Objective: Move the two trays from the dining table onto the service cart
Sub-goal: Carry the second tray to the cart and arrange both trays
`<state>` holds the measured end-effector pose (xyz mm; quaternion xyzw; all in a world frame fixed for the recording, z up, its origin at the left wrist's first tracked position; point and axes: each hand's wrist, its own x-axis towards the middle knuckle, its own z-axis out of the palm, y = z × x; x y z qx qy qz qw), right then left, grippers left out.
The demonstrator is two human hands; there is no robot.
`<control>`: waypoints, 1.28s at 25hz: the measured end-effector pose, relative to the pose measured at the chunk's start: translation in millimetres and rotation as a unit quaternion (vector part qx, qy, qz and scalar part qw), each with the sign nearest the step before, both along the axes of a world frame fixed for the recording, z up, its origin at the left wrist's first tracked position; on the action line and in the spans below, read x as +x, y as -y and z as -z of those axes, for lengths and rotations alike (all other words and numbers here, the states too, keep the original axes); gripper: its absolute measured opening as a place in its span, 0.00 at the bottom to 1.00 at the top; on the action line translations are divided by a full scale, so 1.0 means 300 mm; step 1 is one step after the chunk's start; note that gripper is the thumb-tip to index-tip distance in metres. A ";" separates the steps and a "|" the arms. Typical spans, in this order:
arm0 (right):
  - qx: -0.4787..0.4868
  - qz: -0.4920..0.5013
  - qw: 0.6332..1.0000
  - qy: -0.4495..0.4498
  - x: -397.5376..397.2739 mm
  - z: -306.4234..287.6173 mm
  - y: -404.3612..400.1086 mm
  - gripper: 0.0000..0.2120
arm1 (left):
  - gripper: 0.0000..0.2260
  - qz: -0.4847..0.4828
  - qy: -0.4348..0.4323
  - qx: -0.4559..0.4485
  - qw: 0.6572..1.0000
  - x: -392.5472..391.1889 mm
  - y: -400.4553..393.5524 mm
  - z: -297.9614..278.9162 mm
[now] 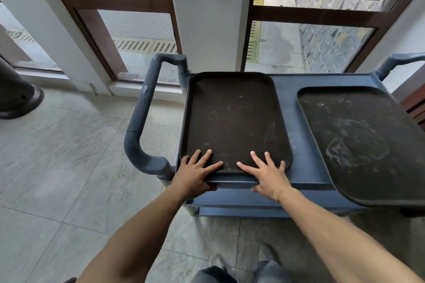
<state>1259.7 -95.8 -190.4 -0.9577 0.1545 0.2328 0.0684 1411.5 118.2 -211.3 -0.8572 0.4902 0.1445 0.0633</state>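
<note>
A blue service cart (299, 103) is seen from above, standing on a pale tiled floor (69, 156) in front of brown-framed windows (128, 4). Two dark brown trays are carried on its top shelf. The left tray (234, 119) lies flat at the handle end of the shelf, its rim just beside the ribbed blue cart handle (143, 108). The left hand (195, 174) is laid at the near left corner of this tray, with the fingers (204, 156) spread wide and flat over the rim onto the tray surface, and the thumb tucked under the shelf edge. The right hand (269, 174) is laid at the near right part of the same rim, its fingers likewise spread wide and resting flat; nothing is gripped by either hand. The right tray (358, 140) is set apart from the left one by a strip of bare shelf, is turned at an angle, and its near corner overhangs the front edge of the cart. Both trays are empty of dishes, only pale smudges and crumbs being visible on their surfaces. A second handle (400, 62) is seen at the far right end of the cart.
</note>
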 end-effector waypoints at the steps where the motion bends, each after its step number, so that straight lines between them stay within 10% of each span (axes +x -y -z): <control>1: -0.007 0.001 1.000 0.003 -0.006 0.001 -0.009 0.41 | 0.35 -0.002 0.001 -0.002 1.000 -0.010 -0.003 0.004; 18: 0.000 0.006 1.000 0.006 -0.070 -0.011 -0.061 0.34 | 0.25 -0.054 0.013 -0.021 0.998 -0.113 -0.010 0.005; 32: -0.016 0.046 0.996 0.080 -0.207 -0.115 0.148 0.39 | 0.41 -0.066 0.009 -0.054 0.996 -0.173 0.138 -0.111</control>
